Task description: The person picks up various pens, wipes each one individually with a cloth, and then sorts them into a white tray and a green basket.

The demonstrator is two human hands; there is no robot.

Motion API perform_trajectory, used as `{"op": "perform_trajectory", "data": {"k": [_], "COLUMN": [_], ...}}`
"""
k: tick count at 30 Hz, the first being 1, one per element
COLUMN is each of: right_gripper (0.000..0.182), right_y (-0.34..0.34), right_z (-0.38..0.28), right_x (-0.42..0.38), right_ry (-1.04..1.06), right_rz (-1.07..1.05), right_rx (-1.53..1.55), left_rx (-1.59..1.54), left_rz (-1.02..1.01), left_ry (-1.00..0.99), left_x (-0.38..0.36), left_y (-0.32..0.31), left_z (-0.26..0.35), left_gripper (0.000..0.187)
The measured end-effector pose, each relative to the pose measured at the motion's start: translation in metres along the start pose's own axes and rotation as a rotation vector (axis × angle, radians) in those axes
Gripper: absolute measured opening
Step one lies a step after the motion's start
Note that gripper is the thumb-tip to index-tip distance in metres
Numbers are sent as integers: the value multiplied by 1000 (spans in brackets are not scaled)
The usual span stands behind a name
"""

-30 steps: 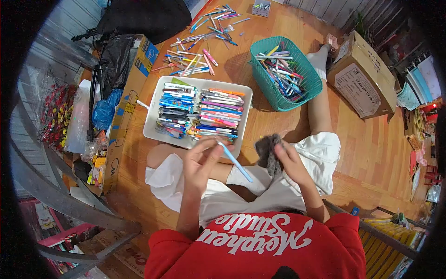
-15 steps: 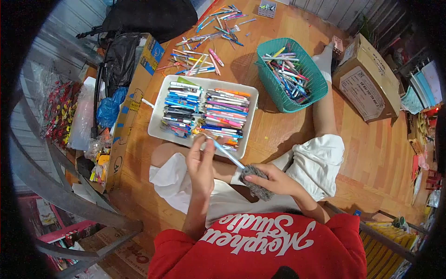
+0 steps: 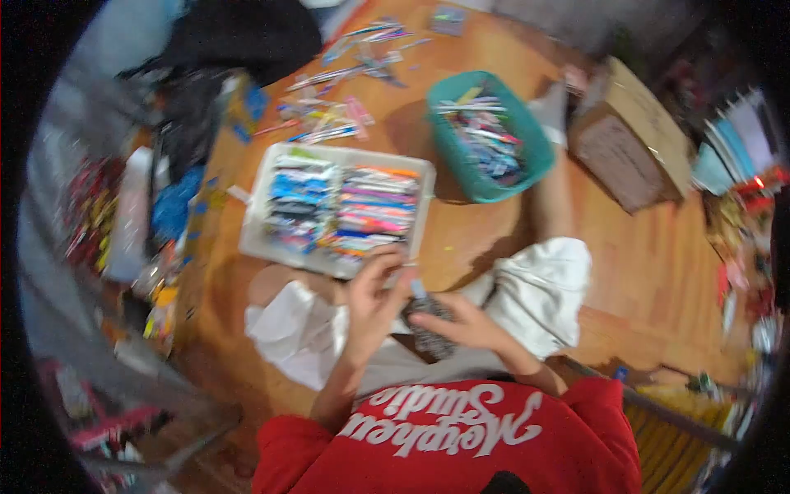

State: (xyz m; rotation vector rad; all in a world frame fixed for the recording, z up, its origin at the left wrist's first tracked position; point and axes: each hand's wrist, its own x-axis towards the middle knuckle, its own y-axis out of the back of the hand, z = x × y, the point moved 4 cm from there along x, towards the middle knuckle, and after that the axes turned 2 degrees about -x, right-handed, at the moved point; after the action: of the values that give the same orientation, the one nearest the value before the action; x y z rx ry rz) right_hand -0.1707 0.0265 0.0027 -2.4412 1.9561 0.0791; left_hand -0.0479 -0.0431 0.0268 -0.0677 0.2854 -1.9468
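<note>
My left hand (image 3: 372, 298) is closed in a pinch on one end of a light-blue pen (image 3: 417, 286), just in front of the white tray. My right hand (image 3: 471, 323) grips a dark grey fluffy cloth (image 3: 429, 328), which covers the pen's other end. Both hands are close together above my lap. Inside the white tray (image 3: 249, 229), pens lie side by side in two columns, one mostly blue and black (image 3: 300, 198), the other in mixed colours (image 3: 377, 202). Motion blur hides the pen's details and the exact finger contact.
A teal basket (image 3: 438, 156) full of pens stands right of the tray. Loose pens (image 3: 329, 123) are scattered on the wooden floor (image 3: 634, 272) behind it. Cardboard boxes stand at the right (image 3: 613, 160) and left (image 3: 216, 165). A small grey basket (image 3: 448, 20) is at the back.
The view has shifted and blurred, so the surroundings sit further left. My hands have come closer together along the pen, and less of it shows between them.
</note>
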Motion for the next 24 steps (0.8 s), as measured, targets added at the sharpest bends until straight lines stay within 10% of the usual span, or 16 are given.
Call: {"op": "perform_trajectory", "data": {"k": [7,14,16,20,24], "right_gripper": [30,29,28,30,22], "right_y": [20,5,19,49,38], "right_z": [5,10,13,-3,-19], "right_x": [-8,-25,-27,-21,-10], "right_ry": [-22,130,22,-39,141], "right_rz": [1,-171,-15,447,472], "right_rx": [-42,-208,-235,213,98], "left_rx": [82,-353,17,-125,-191], "left_rz": [-154,346,308,-61,-208], "left_ry": [99,-129,-114,102,28], "left_x": [-9,13,1,-10,-18], "left_y": [-6,42,57,-3,-37], "left_z": [-24,-8,-20,-14,-18], "left_gripper": [17,26,49,37,49]}}
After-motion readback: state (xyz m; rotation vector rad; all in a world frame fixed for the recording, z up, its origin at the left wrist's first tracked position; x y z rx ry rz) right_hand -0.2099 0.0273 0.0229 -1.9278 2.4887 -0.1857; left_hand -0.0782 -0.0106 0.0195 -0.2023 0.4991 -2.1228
